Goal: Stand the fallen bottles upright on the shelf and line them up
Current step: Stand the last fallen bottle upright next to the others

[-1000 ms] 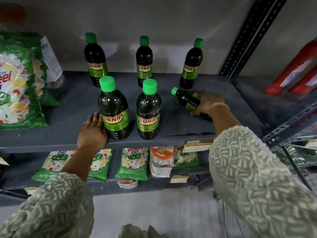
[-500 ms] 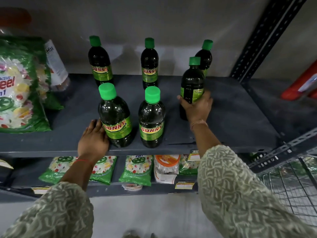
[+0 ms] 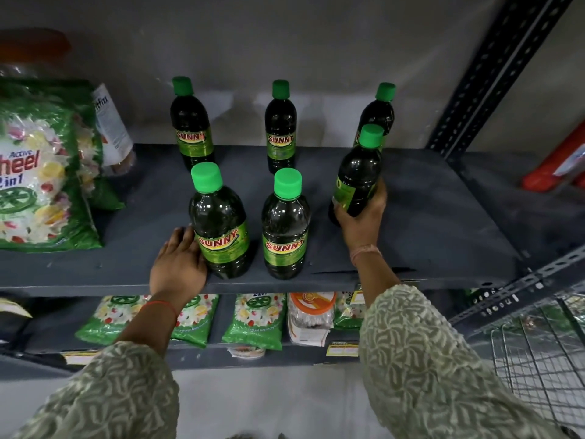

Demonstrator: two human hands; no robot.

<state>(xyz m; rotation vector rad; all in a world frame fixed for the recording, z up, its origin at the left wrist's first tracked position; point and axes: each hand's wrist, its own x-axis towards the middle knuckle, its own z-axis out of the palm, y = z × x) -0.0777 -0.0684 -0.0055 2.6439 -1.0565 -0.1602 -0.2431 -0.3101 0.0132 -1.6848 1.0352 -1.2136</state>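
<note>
Right hand gripped a near-upright bottle by its lower body, fingers wrapped round it, left hand lay flat, fingers open, touching the front-left bottle on the shelf

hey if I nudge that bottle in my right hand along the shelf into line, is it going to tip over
Possibly. The bottle in your right hand is tall and narrow, so a push near its green cap may topple it. It looks full of dark liquid, so it is probably fairly heavy. Pushing low seems safer.
</note>
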